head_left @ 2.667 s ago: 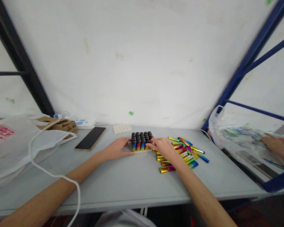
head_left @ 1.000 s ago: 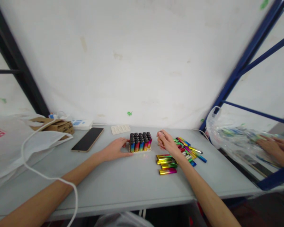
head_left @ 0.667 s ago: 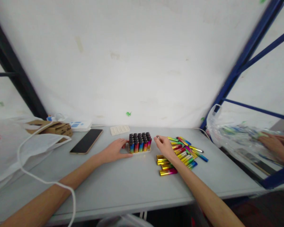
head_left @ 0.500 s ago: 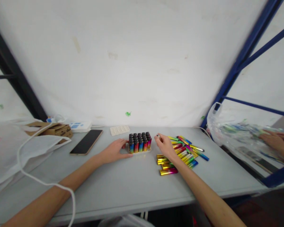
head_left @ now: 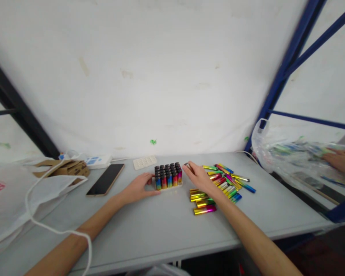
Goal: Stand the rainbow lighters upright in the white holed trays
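Observation:
Black-topped cylinders with rainbow metallic bodies (head_left: 169,180) stand upright in rows on a small white tray (head_left: 172,187) on the grey table. My left hand (head_left: 139,188) is at the tray's left side, thumb and fingers spread around its corner. Just right of the rows, my right hand (head_left: 197,176) has its fingers pinched; a small dark, shiny thing shows at the fingertips, too small to name. Beside and partly under my right forearm lies a loose pile of shiny multicoloured tubes (head_left: 204,210).
A phone (head_left: 105,180) and a white grid tray (head_left: 145,162) lie to the left and behind. Farther left are a white bag (head_left: 8,207), a cardboard box (head_left: 71,168) and a white cable (head_left: 57,231). Another person's hand (head_left: 337,161) is at a plastic bag (head_left: 293,153) on the right.
The view has shifted slightly. My right hand has moved a little closer to the standing rows, its fingers still pinched. My left hand stays at the tray.

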The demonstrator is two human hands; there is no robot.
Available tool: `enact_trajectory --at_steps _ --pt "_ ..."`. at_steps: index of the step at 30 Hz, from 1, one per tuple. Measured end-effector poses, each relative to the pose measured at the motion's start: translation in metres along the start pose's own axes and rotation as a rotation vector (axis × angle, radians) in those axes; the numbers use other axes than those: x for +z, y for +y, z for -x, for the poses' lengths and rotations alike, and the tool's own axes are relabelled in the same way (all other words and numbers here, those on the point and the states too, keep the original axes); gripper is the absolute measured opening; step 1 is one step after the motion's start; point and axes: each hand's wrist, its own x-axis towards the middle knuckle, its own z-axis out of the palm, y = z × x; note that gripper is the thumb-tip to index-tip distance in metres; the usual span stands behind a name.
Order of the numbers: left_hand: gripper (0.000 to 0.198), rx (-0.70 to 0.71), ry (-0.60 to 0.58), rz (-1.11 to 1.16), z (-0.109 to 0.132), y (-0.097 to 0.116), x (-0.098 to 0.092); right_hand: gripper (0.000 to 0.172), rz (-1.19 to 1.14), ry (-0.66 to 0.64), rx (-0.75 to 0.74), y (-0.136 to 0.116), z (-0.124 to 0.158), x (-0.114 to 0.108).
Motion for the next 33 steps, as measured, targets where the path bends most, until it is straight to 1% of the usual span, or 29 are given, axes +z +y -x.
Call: enact_trajectory --at_steps 3,5,6,9,12,17,20,24,26,29,31,33 --pt "0.06 -0.007 0.013 -0.004 0.0 -0.002 0.001 0.036 0.131 -0.146 -0.143 0.001 0.003 -0.008" --pt "0.06 -0.008 0.034 -0.003 0.001 -0.002 0.002 0.039 0.235 -0.197 -0.222 0.002 0.004 -0.012" --pt "0.06 -0.008 0.041 0.0 0.002 -0.002 0.002 0.041 0.269 -0.216 -0.239 0.002 0.004 -0.014" --pt "0.059 -0.016 0.048 0.012 0.003 -0.002 0.003 0.047 0.274 -0.225 -0.22 0.0 0.004 -0.016" --pt "0.059 -0.017 0.056 0.028 0.003 -0.002 0.002 0.043 0.254 -0.2 -0.209 -0.006 0.002 -0.017" --pt "0.059 -0.018 0.038 0.027 0.001 -0.002 0.001 0.033 0.321 -0.317 -0.127 -0.011 0.005 -0.016" --pt "0.06 -0.026 0.019 0.011 0.0 -0.003 0.001 0.034 0.426 -0.347 -0.107 -0.012 0.006 -0.011" --pt "0.06 -0.005 0.017 -0.008 0.0 -0.003 0.0 0.044 0.624 -0.326 -0.085 -0.018 0.005 -0.002" --pt "0.058 0.001 0.018 -0.015 0.001 -0.002 -0.001 0.046 0.666 -0.336 -0.115 -0.02 0.005 -0.001" --pt "0.058 -0.024 0.026 -0.023 0.001 0.0 -0.001 0.039 0.597 -0.375 -0.19 -0.018 0.005 -0.008" --pt "0.06 -0.046 0.036 -0.023 0.001 0.001 0.001 0.037 0.538 -0.367 -0.179 -0.012 0.004 -0.017" --pt "0.065 -0.061 0.057 -0.024 0.0 0.002 0.005 0.038 0.513 -0.325 -0.133 -0.003 0.003 -0.029"
